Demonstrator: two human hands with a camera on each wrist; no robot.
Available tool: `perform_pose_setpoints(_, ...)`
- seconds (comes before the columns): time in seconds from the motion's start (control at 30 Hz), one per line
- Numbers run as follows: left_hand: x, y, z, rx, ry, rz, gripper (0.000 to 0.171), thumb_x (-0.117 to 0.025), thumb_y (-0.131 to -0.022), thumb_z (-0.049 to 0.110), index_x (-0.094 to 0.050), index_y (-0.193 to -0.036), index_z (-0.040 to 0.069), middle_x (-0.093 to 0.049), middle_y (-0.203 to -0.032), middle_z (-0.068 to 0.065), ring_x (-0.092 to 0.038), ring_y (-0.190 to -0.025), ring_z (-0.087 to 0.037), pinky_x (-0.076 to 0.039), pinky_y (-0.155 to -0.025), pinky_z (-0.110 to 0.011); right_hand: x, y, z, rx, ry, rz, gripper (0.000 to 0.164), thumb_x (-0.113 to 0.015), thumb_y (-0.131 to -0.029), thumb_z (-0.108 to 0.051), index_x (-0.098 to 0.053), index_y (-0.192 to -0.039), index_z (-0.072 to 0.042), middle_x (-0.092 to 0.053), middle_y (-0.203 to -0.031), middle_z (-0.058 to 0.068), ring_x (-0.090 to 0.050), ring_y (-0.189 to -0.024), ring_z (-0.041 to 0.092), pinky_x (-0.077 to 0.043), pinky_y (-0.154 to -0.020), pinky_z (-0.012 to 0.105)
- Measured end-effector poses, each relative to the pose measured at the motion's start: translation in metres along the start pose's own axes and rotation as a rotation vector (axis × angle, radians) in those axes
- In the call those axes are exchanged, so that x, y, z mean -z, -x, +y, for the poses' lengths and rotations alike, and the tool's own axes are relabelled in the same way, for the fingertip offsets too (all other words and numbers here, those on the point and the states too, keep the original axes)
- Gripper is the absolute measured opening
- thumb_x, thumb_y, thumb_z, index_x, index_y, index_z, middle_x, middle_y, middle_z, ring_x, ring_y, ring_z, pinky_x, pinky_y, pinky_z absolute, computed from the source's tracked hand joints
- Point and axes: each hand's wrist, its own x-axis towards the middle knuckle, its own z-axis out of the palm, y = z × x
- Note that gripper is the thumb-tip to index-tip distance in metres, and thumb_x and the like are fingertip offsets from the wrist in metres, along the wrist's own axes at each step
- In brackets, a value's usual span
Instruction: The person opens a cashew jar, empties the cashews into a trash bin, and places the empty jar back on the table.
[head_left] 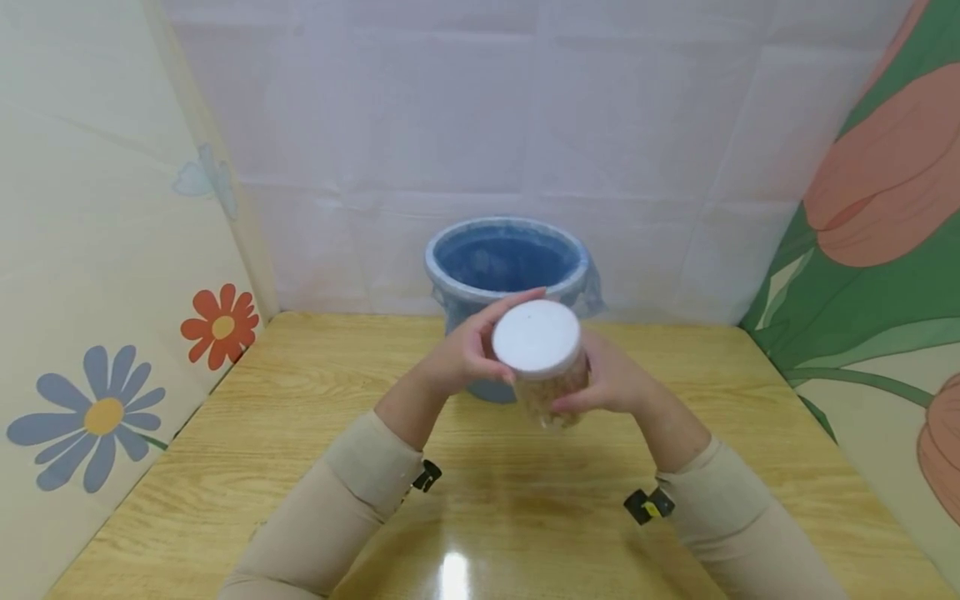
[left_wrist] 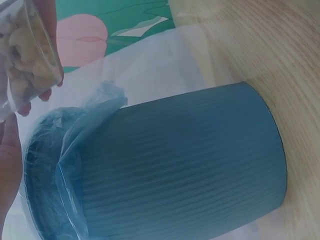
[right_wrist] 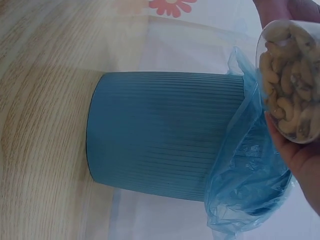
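Both hands hold a clear plastic jar [head_left: 551, 392] with a white lid, raised over the table and in front of the blue bin. My left hand [head_left: 468, 354] grips it at the lid, thumb on the near side and fingers round the far side. Lower down, my right hand [head_left: 618, 375] grips the jar's body, with its thumb across the front. Cashew nuts [right_wrist: 295, 85] show through the wall in the right wrist view. The jar leans slightly, lid towards the head camera. Some fingers are hidden behind it.
A ribbed blue bin [left_wrist: 180, 155] stands at the back of the wooden table [head_left: 322, 367], lined with a thin blue bag [right_wrist: 240, 175] folded over its rim. White sheeting [head_left: 375, 125] hangs behind, and flower-printed panels [head_left: 97, 250] flank the table on both sides.
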Motion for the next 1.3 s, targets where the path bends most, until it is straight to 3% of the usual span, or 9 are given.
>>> perform_pose_setpoints(0.4, -0.005, -0.002, -0.005, -0.021, -0.034, 0.145, 0.105, -0.08, -0.064, 0.04, -0.023, -0.142, 0.0, -0.038, -0.133, -0.02, -0.044, -0.116, -0.026, -0.043, -0.094, -0.035, -0.002, -0.002, 0.001, -0.08, -0.008, 0.09, 0.086, -0.08, -0.062, -0.003, -0.034, -0.135, -0.006, -0.049, -0.124, 0.01, -0.046, -0.113, 0.025, -0.036, -0.098, 0.046)
perform_pose_setpoints(0.83, -0.011, -0.005, -0.003, -0.074, -0.112, 0.281, 0.103, -0.081, -0.062, 0.041, -0.029, -0.139, -0.003, -0.039, -0.137, -0.019, -0.044, -0.118, -0.025, -0.038, -0.099, -0.038, -0.004, -0.004, 0.002, -0.081, 0.13, 0.199, 0.091, -0.085, -0.06, -0.013, -0.035, -0.136, -0.011, -0.049, -0.127, 0.005, -0.045, -0.116, 0.022, -0.033, -0.1, 0.048)
perform_pose_setpoints(1.07, -0.012, -0.006, -0.003, -0.047, -0.189, 0.361, 0.104, -0.079, -0.059, 0.05, -0.032, -0.139, 0.001, -0.044, -0.13, -0.02, -0.048, -0.113, -0.022, -0.041, -0.095, -0.034, -0.008, -0.005, 0.004, -0.096, 0.197, 0.28, 0.096, -0.087, -0.058, -0.019, -0.033, -0.137, -0.013, -0.049, -0.128, 0.006, -0.045, -0.117, 0.023, -0.033, -0.1, 0.049)
perform_pose_setpoints(1.2, -0.011, -0.007, -0.004, -0.044, -0.178, 0.358, 0.106, -0.079, -0.059, 0.049, -0.031, -0.139, 0.0, -0.043, -0.131, -0.02, -0.047, -0.114, -0.022, -0.04, -0.097, -0.034, -0.008, -0.006, 0.004, -0.1, 0.214, 0.298, 0.097, -0.087, -0.057, -0.02, -0.032, -0.137, -0.013, -0.049, -0.128, 0.007, -0.045, -0.117, 0.024, -0.033, -0.1, 0.049)
perform_pose_setpoints(1.3, -0.007, -0.006, -0.006, -0.064, -0.089, 0.306, 0.108, -0.08, -0.06, 0.046, -0.026, -0.14, -0.003, -0.04, -0.134, -0.021, -0.045, -0.116, -0.021, -0.039, -0.098, -0.033, -0.008, -0.007, -0.005, -0.112, 0.197, 0.283, 0.095, -0.086, -0.058, -0.014, -0.033, -0.136, -0.01, -0.049, -0.127, 0.01, -0.045, -0.116, 0.025, -0.034, -0.1, 0.048)
